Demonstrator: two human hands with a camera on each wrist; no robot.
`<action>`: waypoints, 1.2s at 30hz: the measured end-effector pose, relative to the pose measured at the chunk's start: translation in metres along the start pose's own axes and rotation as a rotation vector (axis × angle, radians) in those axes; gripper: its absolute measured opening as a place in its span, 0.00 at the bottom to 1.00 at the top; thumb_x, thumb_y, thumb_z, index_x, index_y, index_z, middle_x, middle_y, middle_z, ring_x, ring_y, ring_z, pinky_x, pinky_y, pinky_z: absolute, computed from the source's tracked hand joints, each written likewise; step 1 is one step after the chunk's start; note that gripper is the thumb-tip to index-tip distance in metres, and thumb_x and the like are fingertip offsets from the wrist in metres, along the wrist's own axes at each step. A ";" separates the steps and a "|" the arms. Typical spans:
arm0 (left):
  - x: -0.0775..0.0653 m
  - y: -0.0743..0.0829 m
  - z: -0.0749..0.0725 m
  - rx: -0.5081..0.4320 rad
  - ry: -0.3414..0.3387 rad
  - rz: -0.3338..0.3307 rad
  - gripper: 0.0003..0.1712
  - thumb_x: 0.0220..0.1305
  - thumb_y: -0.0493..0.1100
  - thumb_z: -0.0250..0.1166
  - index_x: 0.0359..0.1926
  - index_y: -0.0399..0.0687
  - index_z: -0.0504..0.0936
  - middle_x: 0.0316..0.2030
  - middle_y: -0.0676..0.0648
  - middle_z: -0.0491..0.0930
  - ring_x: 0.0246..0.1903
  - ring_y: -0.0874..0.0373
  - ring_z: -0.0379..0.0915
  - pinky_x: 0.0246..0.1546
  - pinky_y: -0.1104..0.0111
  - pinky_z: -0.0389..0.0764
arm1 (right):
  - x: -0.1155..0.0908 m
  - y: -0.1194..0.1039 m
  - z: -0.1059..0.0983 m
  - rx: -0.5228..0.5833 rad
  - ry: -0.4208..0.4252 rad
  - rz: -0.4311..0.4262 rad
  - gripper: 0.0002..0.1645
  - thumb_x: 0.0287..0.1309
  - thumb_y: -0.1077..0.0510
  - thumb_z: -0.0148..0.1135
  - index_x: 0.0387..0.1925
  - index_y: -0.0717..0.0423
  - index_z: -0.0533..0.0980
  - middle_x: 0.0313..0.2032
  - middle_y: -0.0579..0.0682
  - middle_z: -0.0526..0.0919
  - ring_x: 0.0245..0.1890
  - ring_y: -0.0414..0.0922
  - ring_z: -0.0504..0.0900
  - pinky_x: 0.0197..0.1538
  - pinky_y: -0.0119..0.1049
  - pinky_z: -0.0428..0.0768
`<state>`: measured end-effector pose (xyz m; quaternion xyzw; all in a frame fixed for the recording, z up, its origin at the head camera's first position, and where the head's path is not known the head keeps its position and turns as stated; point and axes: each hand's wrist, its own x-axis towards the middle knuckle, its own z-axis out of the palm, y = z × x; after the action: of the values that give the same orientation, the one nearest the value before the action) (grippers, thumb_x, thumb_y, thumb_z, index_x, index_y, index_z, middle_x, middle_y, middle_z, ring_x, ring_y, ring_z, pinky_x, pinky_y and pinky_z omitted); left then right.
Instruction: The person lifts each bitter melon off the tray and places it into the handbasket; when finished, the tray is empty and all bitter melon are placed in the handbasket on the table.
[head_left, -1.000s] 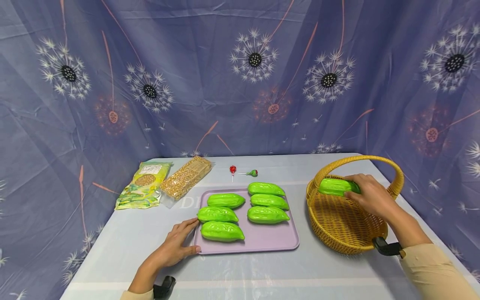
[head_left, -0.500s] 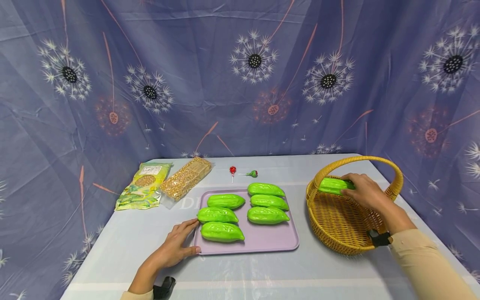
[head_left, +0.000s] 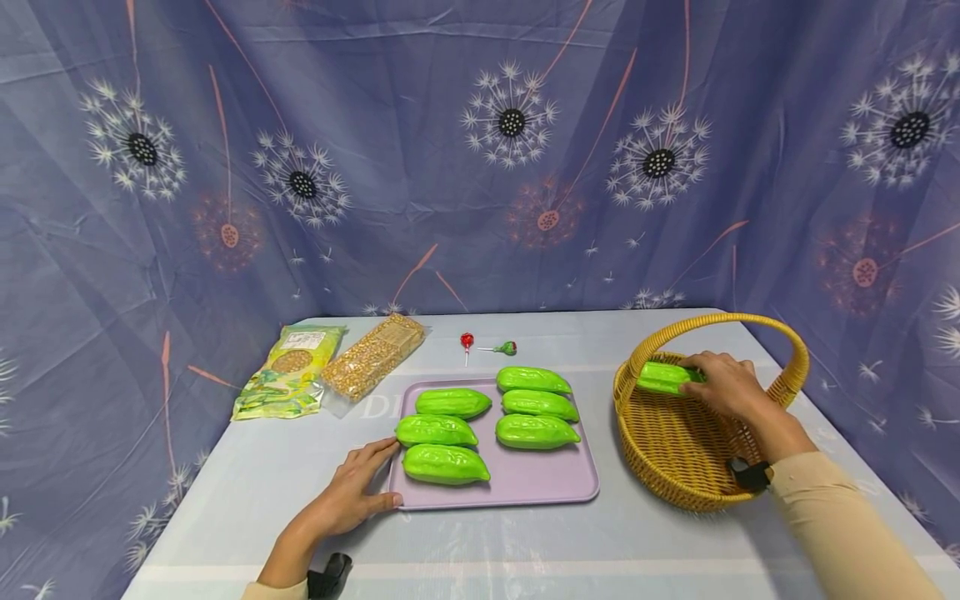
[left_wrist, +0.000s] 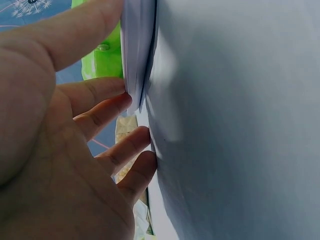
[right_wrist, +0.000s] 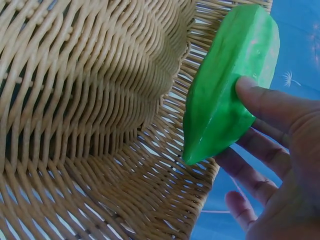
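Right hand (head_left: pixel 726 387) pinched a green vegetable (head_left: pixel 666 377) near one end at the basket's (head_left: pixel 660 479) far edge, probably because the handle (head_left: pixel 716 320) crowded the other. Left hand (head_left: pixel 351 492), fingers apart, touched the tray's (head_left: pixel 540 479) left edge, thumb by its near-left corner, presumably steadying it.

The lone gourd (head_left: pixel 660 378) at the basket (head_left: pixel 675 435) is bright green, as are the seven gourds (head_left: pixel 446 464) on the tray (head_left: pixel 532 483); the tray is pale lilac, the basket golden yellow in a woven pattern; the desk (head_left: pixel 495 537) is pale bluish white with a whiter stripe; the curtain (head_left: pixel 405 150) is blue-violet, printed with white, black-centred dandelions (head_left: pixel 512 123) and pinkish ones; one packet (head_left: pixel 288 371) is green and yellow, the bagged kernels (head_left: pixel 367 362) golden; one lollipop (head_left: pixel 467 340) is red, the other lollipop (head_left: pixel 508 347) green-and-red; the sleeves (head_left: pixel 840 525) are beige
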<state>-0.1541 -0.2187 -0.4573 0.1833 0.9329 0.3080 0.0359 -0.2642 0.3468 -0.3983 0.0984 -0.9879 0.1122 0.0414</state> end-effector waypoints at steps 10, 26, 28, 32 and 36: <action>0.000 0.001 0.001 -0.006 -0.005 -0.003 0.45 0.54 0.55 0.68 0.68 0.42 0.63 0.68 0.44 0.61 0.63 0.42 0.57 0.59 0.40 0.57 | 0.001 0.002 0.005 0.009 -0.050 -0.003 0.28 0.55 0.51 0.65 0.55 0.60 0.75 0.49 0.65 0.79 0.47 0.65 0.75 0.40 0.58 0.62; 0.000 0.002 0.000 0.005 -0.006 -0.003 0.44 0.54 0.55 0.68 0.68 0.43 0.63 0.68 0.45 0.61 0.63 0.43 0.57 0.59 0.41 0.58 | 0.004 0.003 0.012 0.011 -0.056 0.021 0.28 0.54 0.53 0.65 0.55 0.62 0.74 0.53 0.69 0.76 0.50 0.68 0.74 0.40 0.59 0.63; 0.000 0.002 0.000 0.006 -0.007 -0.003 0.44 0.54 0.55 0.68 0.68 0.43 0.63 0.68 0.44 0.61 0.63 0.43 0.57 0.59 0.41 0.58 | 0.003 0.002 0.011 0.008 -0.058 0.023 0.28 0.54 0.53 0.65 0.55 0.63 0.75 0.52 0.69 0.77 0.49 0.68 0.74 0.40 0.59 0.63; 0.000 0.002 0.000 0.006 -0.009 -0.004 0.45 0.54 0.55 0.68 0.68 0.42 0.63 0.68 0.44 0.61 0.63 0.43 0.57 0.59 0.41 0.58 | 0.002 -0.001 0.011 0.007 -0.065 0.041 0.28 0.54 0.54 0.65 0.54 0.63 0.75 0.52 0.69 0.77 0.48 0.67 0.75 0.39 0.58 0.62; 0.001 0.002 0.000 0.006 -0.011 -0.008 0.45 0.54 0.55 0.68 0.68 0.42 0.63 0.68 0.44 0.61 0.63 0.43 0.57 0.59 0.41 0.58 | 0.002 -0.005 0.011 0.005 -0.068 0.058 0.27 0.55 0.54 0.65 0.55 0.64 0.75 0.52 0.68 0.78 0.48 0.67 0.75 0.40 0.57 0.62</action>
<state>-0.1541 -0.2174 -0.4559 0.1815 0.9342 0.3043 0.0415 -0.2663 0.3391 -0.4080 0.0738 -0.9909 0.1122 0.0041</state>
